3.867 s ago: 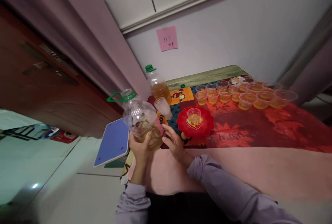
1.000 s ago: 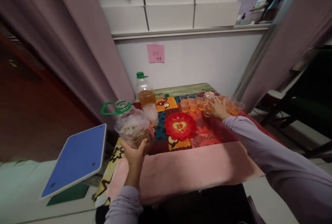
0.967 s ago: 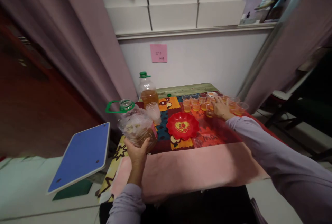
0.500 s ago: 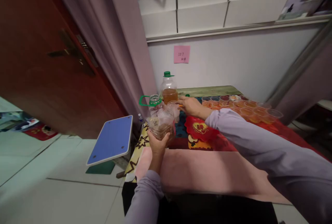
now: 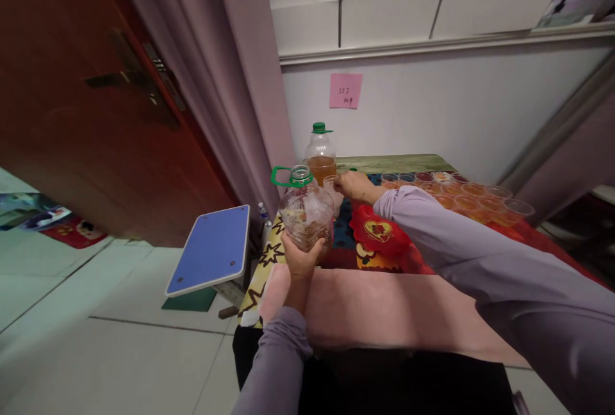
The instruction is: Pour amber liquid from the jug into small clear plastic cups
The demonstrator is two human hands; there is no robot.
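My left hand (image 5: 302,256) is wrapped round the lower part of a large clear jug (image 5: 307,213) with an uncapped mouth and a green handle ring. Right beside the jug, my right hand (image 5: 354,186) is closed on a clear plastic cup (image 5: 332,189). Behind them stands a second jug (image 5: 321,165), green-capped and partly filled with amber liquid. A red scalloped piece with a gold heart (image 5: 378,230) lies below my right wrist. Rows of clear cups (image 5: 466,202) with orange liquid stand to the right, partly behind my sleeve.
A blue-topped stool (image 5: 211,245) is left of the table, and a small bottle (image 5: 262,212) stands between them. Pink cloth (image 5: 384,306) covers the table's near edge. Behind the table is a wall with a pink note (image 5: 345,91); a door (image 5: 96,146) is at left.
The view has shifted slightly. The near jug stands more upright, and my right hand with the cup remains beside it.
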